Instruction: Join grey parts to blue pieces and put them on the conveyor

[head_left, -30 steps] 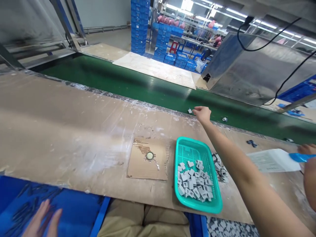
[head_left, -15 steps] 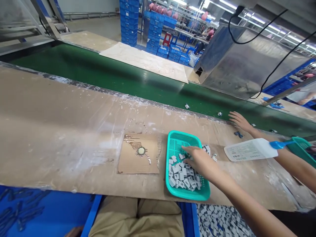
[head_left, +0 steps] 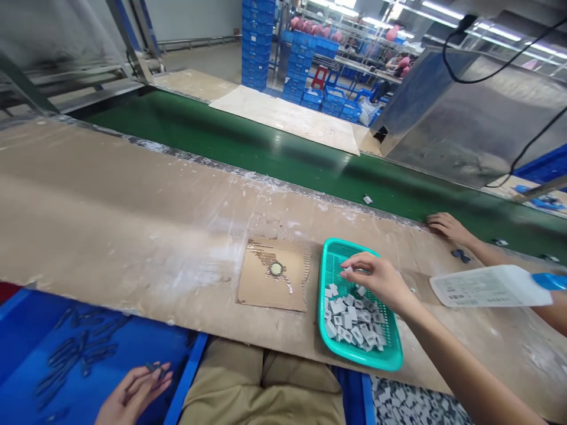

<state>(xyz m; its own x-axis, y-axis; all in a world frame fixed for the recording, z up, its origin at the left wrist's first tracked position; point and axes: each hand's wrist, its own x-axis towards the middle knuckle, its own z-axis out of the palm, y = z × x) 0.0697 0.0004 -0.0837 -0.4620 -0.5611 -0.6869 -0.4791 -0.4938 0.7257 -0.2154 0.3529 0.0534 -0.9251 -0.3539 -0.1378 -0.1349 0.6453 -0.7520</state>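
Observation:
My right hand [head_left: 375, 277] hovers over the teal basket [head_left: 328, 330], fingers pinched on one small grey piece [head_left: 348, 270] lifted above the heap of grey pieces [head_left: 352, 319] in it. My left hand [head_left: 133, 392] is low at the bottom left, inside the blue bin [head_left: 53, 336], with its fingers closed on a small dark clip [head_left: 155, 369]; several more dark clips lie in the bin. A brown card with a round metal cap [head_left: 276, 269] lies just left of the basket.
Beyond the worn wooden bench [head_left: 133, 200] runs a green conveyor belt [head_left: 248, 147] carrying a few small pieces [head_left: 367, 199]. Another person's hand [head_left: 448, 226] rests at the belt edge; a white spray bottle [head_left: 487, 285] lies at right. More grey pieces fill a bin [head_left: 411, 407] below.
My right hand has lifted out of the heap with one grey piece pinched. My left hand has come into view in the blue bin, holding a clip. The other person's hand drew back slightly.

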